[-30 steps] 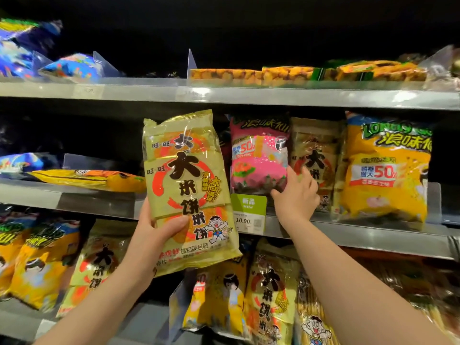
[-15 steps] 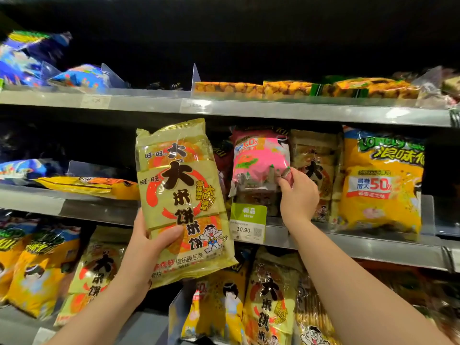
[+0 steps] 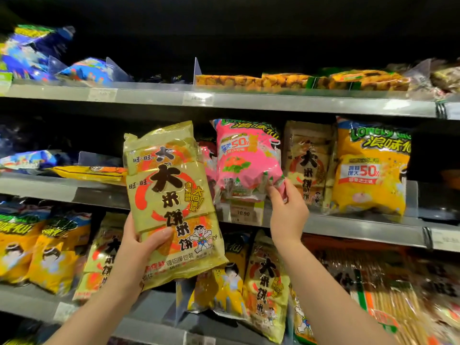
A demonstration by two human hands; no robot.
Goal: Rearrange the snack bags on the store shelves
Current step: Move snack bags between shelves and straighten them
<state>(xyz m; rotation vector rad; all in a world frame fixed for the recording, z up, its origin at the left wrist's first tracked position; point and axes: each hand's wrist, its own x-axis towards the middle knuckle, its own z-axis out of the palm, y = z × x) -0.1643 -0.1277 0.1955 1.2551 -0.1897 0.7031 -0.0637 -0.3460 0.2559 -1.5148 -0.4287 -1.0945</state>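
My left hand (image 3: 140, 247) grips the lower edge of a tall olive-gold rice cracker bag (image 3: 169, 195) with big black characters, held upright in front of the middle shelf (image 3: 348, 227). My right hand (image 3: 287, 210) pinches the bottom right corner of a pink snack bag (image 3: 246, 158), which is lifted and tilted off the middle shelf. Right of it stand a brown rice cracker bag (image 3: 308, 165) and a yellow snack bag (image 3: 371, 168).
The top shelf (image 3: 273, 100) carries flat orange packs (image 3: 298, 79) and blue bags (image 3: 84, 70). A flat yellow bag (image 3: 89, 173) lies left on the middle shelf. The lower shelf holds yellow bags (image 3: 42, 252), rice cracker bags (image 3: 266, 282) and a price tag (image 3: 245, 212).
My right hand closed on the pink bag's lower corner and lifted it up off the shelf. The gold bag in my left hand stayed about where it was.
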